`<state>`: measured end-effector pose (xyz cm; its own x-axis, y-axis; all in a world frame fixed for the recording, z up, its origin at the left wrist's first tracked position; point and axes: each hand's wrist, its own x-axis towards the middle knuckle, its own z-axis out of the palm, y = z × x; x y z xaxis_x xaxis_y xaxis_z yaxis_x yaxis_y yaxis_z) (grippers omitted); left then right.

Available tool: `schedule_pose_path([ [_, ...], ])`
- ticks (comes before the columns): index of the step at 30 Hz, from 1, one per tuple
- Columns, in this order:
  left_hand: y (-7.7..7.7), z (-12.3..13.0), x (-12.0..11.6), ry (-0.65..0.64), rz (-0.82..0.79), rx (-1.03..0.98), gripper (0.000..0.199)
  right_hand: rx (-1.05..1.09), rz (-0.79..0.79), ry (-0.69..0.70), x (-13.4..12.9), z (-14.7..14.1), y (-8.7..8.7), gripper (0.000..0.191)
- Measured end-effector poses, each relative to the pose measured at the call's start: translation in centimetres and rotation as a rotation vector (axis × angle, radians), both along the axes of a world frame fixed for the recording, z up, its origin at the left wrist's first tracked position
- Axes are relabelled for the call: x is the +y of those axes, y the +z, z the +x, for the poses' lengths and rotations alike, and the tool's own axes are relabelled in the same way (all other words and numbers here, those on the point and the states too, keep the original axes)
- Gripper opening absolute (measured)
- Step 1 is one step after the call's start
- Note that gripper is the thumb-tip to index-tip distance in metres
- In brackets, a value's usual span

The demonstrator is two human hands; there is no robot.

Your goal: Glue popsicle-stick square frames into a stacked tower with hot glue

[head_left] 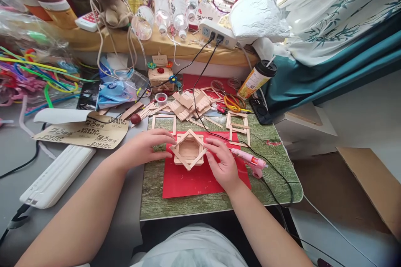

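Note:
A box built of wooden craft sticks (189,132) sits on a red sheet (194,185). Its top square of sticks is turned like a diamond over the layers below, and the hollow inside shows. My left hand (147,147) is at the box's left corner with fingers stretched out and apart. On the opposite corner, my right hand (223,162) has its fingers spread, thumb and fingertips close to the sticks. Whether the fingertips touch the wood I cannot tell. A pink glue gun (249,158) lies just right of my right hand.
Behind the box lie a pile of craft sticks (191,104), stick frames (239,127), and scissors (234,102). A drink cup (257,78) stands at back right. Sandpaper (106,133) and a white power strip (58,175) are left. A black cable (200,119) crosses the table.

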<state>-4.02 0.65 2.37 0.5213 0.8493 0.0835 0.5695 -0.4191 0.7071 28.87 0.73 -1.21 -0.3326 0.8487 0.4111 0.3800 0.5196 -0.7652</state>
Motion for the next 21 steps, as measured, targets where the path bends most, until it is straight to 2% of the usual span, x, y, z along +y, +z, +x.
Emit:
schedule_pose_path([
  [5,-0.39,0.23,0.28,-0.009,0.002,0.000,0.030,-0.039,-0.051,0.015,-0.20,0.44,-0.72,0.033],
  [10,-0.52,0.50,0.43,-0.012,0.005,0.015,0.029,0.003,-0.088,0.009,0.07,0.38,-0.88,0.026],
  [21,-1.02,0.45,0.33,0.002,0.057,0.036,0.029,0.025,-0.127,0.003,0.15,0.40,-1.00,0.027],
])
